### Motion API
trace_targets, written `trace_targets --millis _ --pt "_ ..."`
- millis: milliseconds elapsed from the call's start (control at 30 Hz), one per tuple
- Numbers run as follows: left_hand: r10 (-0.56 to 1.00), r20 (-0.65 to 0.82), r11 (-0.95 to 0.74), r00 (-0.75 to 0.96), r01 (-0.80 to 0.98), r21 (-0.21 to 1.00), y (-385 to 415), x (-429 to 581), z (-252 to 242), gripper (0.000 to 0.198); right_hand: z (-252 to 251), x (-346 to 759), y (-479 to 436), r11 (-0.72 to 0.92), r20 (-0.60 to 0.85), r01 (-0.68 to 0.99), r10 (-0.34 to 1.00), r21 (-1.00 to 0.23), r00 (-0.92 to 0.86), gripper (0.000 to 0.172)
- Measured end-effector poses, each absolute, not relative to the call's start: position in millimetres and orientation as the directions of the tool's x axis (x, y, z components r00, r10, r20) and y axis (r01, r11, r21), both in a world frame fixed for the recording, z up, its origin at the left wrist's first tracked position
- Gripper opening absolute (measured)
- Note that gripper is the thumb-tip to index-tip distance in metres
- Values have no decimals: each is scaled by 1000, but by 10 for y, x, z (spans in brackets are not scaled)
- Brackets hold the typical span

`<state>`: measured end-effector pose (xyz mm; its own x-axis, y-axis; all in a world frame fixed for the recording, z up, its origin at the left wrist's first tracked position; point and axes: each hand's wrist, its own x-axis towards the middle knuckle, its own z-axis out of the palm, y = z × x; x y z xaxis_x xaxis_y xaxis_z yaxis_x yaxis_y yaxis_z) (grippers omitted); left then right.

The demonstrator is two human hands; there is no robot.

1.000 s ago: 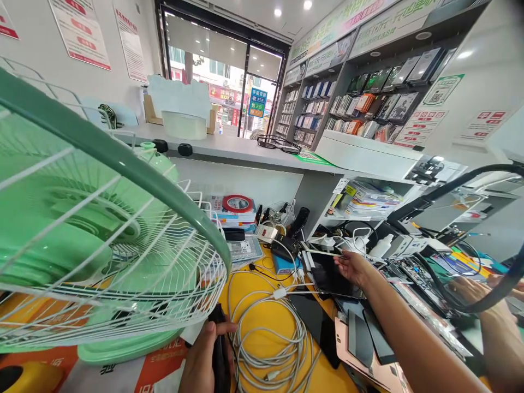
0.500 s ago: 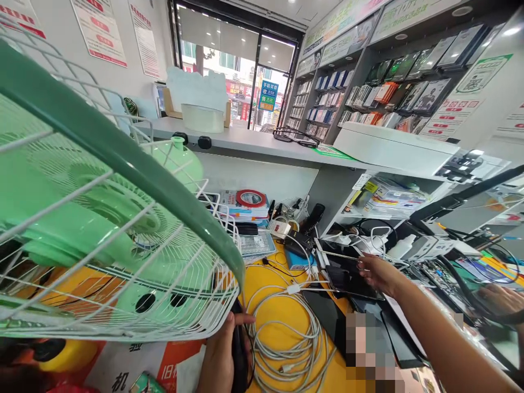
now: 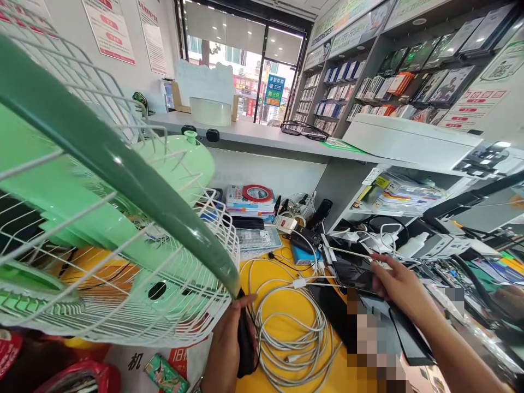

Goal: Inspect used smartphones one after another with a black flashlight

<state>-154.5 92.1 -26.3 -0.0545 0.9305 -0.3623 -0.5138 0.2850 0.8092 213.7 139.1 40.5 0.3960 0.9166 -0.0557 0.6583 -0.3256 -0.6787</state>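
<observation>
My left hand [image 3: 225, 349] is closed around a dark, elongated object [image 3: 246, 344] with a thin black cord beside it; its exact kind is unclear. The finger lies close under the corner of a white wire basket [image 3: 192, 327] with a thick green rim. Pale green fan parts [image 3: 172, 158] show inside and behind the basket. On the right, my right hand [image 3: 397, 284] reaches over dark flat devices, its fingertips pinched at the end of a thin pale cord or rod [image 3: 350, 251]. A coiled grey cable [image 3: 295, 349] lies on the yellow surface between my hands.
A grey counter [image 3: 262, 136] carries eyeglasses [image 3: 305, 131] and a white machine [image 3: 409, 139]. Below it are a red tape roll [image 3: 258, 193], a blue box [image 3: 297, 256] and tangled cords. Another person's hand [image 3: 510, 300] is at the far right. A green can [image 3: 167, 374] lies in front.
The view has shifted slightly, and most things sit a little further right. My right hand's fingers look somewhat more spread. The basket's green rim appears nearer, while my left hand keeps its hold.
</observation>
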Motion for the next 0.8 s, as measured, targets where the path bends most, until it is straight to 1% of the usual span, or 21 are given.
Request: trace_targets --millis 100,133,233,300,367,433,500,533,600,633,700,800 --pt "937 -343 260 -69 -518 815 878 -1557 -141 69 225 1611 1088 -153 -56 691 985 -706 162 67" --pt "936 -344 259 -73 -518 815 862 -1563 -100 70 160 1419 996 -102 -52 707 994 -700 93 68" --pt "916 -397 309 -61 -524 794 829 -1577 -20 78 19 919 782 54 -1 765 997 -642 -72 57" --pt "901 -431 340 -45 -544 767 829 -1584 5 84 -6 737 707 148 66 807 989 -571 -135 47" --pt "896 -442 347 -34 -568 747 841 -1590 26 85 17 732 709 222 141 851 974 -476 -175 40" --pt "903 -428 325 -48 -576 750 855 -1595 50 82 71 900 793 248 228 901 958 -356 -174 40" --pt "914 -402 298 -60 -573 764 862 -1596 68 76 129 1173 944 215 326 951 936 -221 -136 46" --pt "918 -392 287 -63 -577 765 862 -1595 72 73 151 1319 1031 200 351 967 927 -159 -133 50" --pt "920 -388 276 -63 -599 752 858 -1591 68 72 167 1576 1203 203 356 978 919 -55 -171 58" --pt "921 -385 270 -64 -609 746 854 -1588 62 72 158 1678 1278 212 344 977 919 -14 -195 59" --pt "924 -377 258 -69 -617 743 848 -1584 51 70 117 1825 1394 231 316 972 919 47 -234 56" --pt "926 -372 258 -63 -613 747 845 -1585 49 66 44 1970 1496 232 305 968 919 96 -250 49"
